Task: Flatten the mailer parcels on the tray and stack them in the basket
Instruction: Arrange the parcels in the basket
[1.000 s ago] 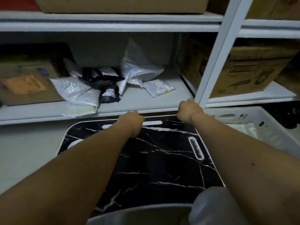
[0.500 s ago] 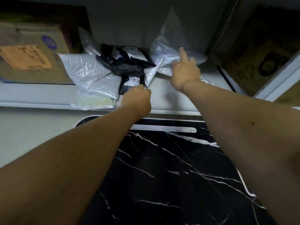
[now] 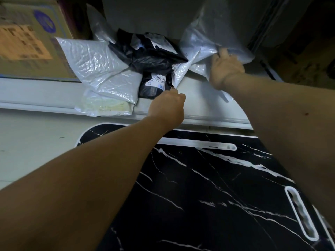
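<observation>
A pile of mailer parcels lies on the white shelf [image 3: 45,95]. It holds a bubble-wrap white mailer [image 3: 94,69], a crumpled black mailer [image 3: 150,58] with a barcode label, and a large white mailer [image 3: 203,42] at the right. My right hand [image 3: 225,67] grips a fold of the large white mailer. My left hand [image 3: 167,105] has curled fingers at the lower corner of the black mailer; the fingertips are hidden behind the hand. Below the shelf, the black marble-pattern tray [image 3: 199,196] lies under both forearms with nothing on it. The basket is out of view.
A cardboard box [image 3: 27,42] with an orange label stands on the shelf left of the pile. Another flat pale mailer [image 3: 107,106] overhangs the shelf edge. A dark box [image 3: 311,57] sits beyond the shelf upright at the right. Pale floor [image 3: 27,145] shows left of the tray.
Both hands left the tray's far rim and reached onto the shelf. The right hand went from pointing to gripping the large white mailer; the left closed in on the black mailer.
</observation>
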`<state>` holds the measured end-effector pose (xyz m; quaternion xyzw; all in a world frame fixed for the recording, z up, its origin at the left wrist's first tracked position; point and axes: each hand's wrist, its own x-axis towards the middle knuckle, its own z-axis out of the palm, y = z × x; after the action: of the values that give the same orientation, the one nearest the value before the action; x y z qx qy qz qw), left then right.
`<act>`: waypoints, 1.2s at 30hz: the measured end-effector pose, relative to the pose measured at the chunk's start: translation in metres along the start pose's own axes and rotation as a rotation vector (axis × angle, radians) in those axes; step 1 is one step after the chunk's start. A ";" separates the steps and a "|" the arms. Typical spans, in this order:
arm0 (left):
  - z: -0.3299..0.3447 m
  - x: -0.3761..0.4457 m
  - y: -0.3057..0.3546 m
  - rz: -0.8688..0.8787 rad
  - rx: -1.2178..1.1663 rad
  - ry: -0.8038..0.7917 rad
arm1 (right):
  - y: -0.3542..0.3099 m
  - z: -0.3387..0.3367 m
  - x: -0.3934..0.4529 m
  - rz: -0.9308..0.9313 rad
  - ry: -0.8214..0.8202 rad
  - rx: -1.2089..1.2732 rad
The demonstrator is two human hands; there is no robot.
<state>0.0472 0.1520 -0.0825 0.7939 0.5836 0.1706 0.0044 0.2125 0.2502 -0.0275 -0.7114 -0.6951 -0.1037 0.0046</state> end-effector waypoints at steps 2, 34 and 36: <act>0.000 -0.001 -0.003 -0.019 0.000 -0.009 | -0.002 0.000 0.000 -0.003 0.095 0.095; -0.153 -0.175 0.100 -0.402 -0.143 -0.193 | 0.019 -0.106 -0.344 -0.283 0.266 0.269; -0.151 -0.185 0.099 -0.494 -0.115 -0.245 | 0.013 -0.094 -0.362 -0.331 0.244 0.232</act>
<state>0.0488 -0.0806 0.0307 0.6409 0.7437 0.0998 0.1616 0.2078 -0.1226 0.0103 -0.5644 -0.8040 -0.1075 0.1534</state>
